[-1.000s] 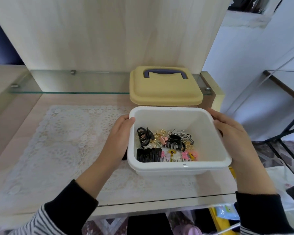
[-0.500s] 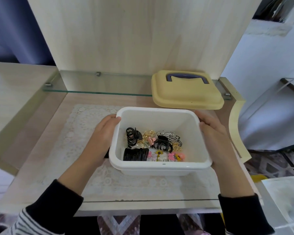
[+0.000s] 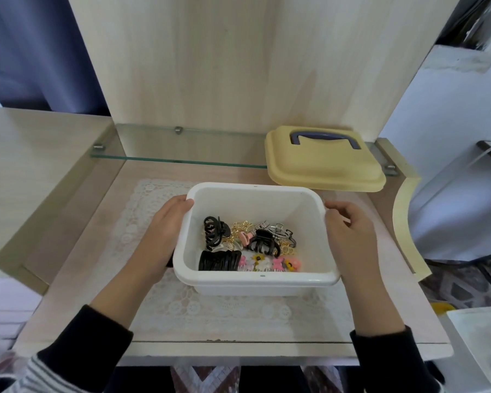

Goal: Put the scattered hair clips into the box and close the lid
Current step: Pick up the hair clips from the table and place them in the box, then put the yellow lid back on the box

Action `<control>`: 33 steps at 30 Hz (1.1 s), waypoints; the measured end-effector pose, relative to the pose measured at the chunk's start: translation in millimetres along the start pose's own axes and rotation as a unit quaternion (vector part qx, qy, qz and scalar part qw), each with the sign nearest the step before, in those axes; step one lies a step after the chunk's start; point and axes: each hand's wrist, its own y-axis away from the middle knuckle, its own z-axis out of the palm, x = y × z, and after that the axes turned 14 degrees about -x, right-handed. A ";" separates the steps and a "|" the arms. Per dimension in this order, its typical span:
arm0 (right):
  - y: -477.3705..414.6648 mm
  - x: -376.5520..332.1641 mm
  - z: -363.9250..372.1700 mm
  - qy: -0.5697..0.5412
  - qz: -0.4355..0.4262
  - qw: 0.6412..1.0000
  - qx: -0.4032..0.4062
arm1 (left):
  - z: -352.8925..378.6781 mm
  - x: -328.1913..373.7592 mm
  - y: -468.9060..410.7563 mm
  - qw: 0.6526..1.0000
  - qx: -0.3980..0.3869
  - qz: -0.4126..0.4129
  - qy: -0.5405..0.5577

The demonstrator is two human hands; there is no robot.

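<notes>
A white plastic box (image 3: 267,204) stands open on a lace mat (image 3: 224,310) in the middle of the desk. Inside lie several hair clips (image 3: 262,245): black claw clips, a black comb clip, gold and silver ones, and small pink and yellow flower clips. My left hand (image 3: 162,236) presses against the box's left wall with fingers at the rim. My right hand (image 3: 352,239) holds the right wall, fingers curled at the far right corner. The yellow lid (image 3: 323,168) with a purple handle rests on the glass shelf behind and to the right of the box.
A narrow glass shelf (image 3: 182,158) runs along the wooden back panel (image 3: 238,66). A raised wooden side (image 3: 40,154) borders the left. The desk's right edge (image 3: 403,222) curves inward. A glass sheet covers the desk, ending at the front edge (image 3: 238,343).
The box has moved left across the mat with both hands on its sides, from just in front of the lid to the mat's middle. The lid has stayed on the shelf.
</notes>
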 end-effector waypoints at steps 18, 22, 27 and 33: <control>-0.9 -4.7 -5.9 -0.038 0.028 0.997 -0.062 | -4.6 8.8 -10.5 0.990 -0.021 -0.095 -0.099; -0.6 -6.3 -20.4 -0.013 0.005 0.999 -0.047 | -11.0 19.2 -16.5 0.994 0.097 -0.005 -0.057; -15.2 -12.5 -53.7 0.010 -0.035 0.999 0.016 | 4.1 63.6 -24.1 0.976 0.127 0.108 -0.141; -45.2 -34.6 -93.4 0.040 -0.056 0.997 0.041 | 46.9 106.7 -77.1 0.986 -0.027 0.029 -0.163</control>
